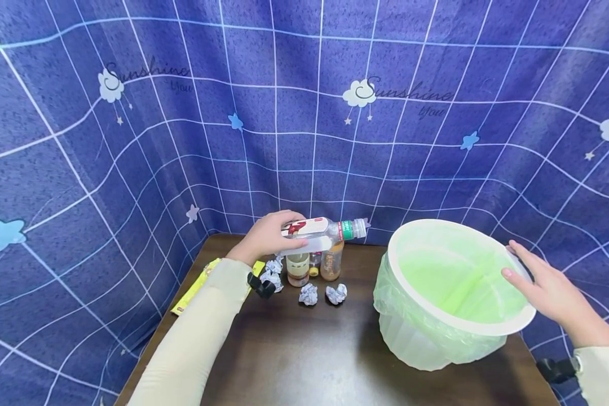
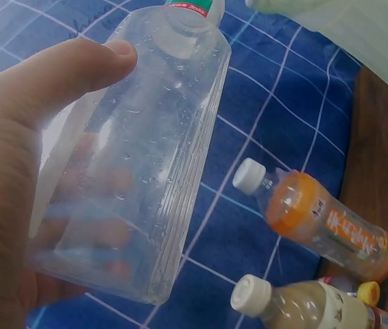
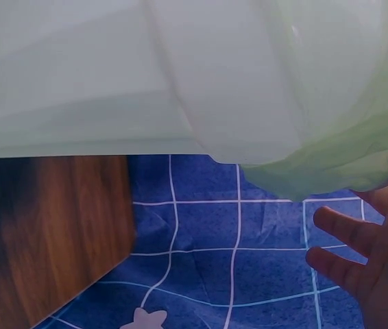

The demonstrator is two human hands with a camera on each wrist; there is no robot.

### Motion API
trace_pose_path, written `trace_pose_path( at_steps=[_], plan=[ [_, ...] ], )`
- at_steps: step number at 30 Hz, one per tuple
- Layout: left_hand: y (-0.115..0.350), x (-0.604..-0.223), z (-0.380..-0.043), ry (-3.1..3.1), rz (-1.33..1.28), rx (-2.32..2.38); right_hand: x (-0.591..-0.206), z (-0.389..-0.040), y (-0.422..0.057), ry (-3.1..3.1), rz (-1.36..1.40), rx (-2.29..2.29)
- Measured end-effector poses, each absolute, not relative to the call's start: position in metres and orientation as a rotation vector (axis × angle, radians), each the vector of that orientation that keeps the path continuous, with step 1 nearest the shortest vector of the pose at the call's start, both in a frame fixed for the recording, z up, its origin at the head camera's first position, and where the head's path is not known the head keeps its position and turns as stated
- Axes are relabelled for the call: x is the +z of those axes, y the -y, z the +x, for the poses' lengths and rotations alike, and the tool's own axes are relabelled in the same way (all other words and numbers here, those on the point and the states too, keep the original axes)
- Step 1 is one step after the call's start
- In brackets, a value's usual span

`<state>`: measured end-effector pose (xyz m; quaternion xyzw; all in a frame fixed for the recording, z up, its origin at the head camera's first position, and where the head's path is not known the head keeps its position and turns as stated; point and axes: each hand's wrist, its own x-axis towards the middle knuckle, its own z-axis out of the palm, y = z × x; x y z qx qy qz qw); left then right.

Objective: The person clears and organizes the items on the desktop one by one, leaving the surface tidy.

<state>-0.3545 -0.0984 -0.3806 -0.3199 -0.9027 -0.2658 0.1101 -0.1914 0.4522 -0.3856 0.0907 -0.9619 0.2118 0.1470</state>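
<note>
My left hand (image 1: 271, 234) grips a clear plastic bottle (image 1: 312, 232) with a green neck band, lying nearly sideways above the table. Droplets cling to the wall of this see-through bottle (image 2: 146, 151) in the left wrist view. At the right, my right hand (image 1: 550, 285) holds the rim of a white trash bin (image 1: 451, 321), thumb over the rim's inner side. A green bag (image 1: 436, 268) lines the bin and folds over its rim. In the right wrist view, two fingers (image 3: 341, 229) extend below the bag's edge.
Behind the held bottle stand an orange-labelled bottle (image 2: 317, 223), a bottle with a pale label (image 1: 298, 268) and a small yellow-capped one (image 1: 313, 270). Several crumpled papers (image 1: 308, 294) lie nearby. A yellow wrapper (image 1: 195, 290) lies at left on the dark table (image 1: 294, 355). Blue curtain (image 1: 304, 141) surrounds it.
</note>
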Motion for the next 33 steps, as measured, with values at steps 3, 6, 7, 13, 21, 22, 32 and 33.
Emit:
trace_pose_path(
  at_steps=[3, 6, 7, 13, 21, 22, 32, 33],
  plan=[
    [0.094, -0.374, -0.354, 2.644, -0.956, -0.797, -0.386, -0.191, -0.453, 2.772, 0.253, 0.607],
    [0.089, -0.368, -0.354, 2.645, -0.962, -0.790, -0.387, -0.191, -0.453, 2.770, 0.250, 0.606],
    [0.087, -0.366, -0.354, 2.642, -0.964, -0.792, -0.386, -0.191, -0.453, 2.769, 0.250, 0.607],
    [0.075, -0.356, -0.354, 2.621, -0.970, -0.785, -0.386, -0.190, -0.452, 2.763, 0.253, 0.608],
    [0.054, -0.337, -0.355, 2.642, -0.998, -0.748, -0.386, -0.189, -0.450, 2.758, 0.258, 0.616],
    [0.051, -0.335, -0.355, 2.644, -0.999, -0.744, -0.386, -0.189, -0.450, 2.756, 0.259, 0.616],
    [0.025, -0.320, -0.355, 2.644, -1.027, -0.740, -0.387, -0.191, -0.451, 2.739, 0.275, 0.611],
    [0.022, -0.319, -0.355, 2.647, -1.024, -0.747, -0.387, -0.191, -0.451, 2.739, 0.274, 0.612]
  ],
)
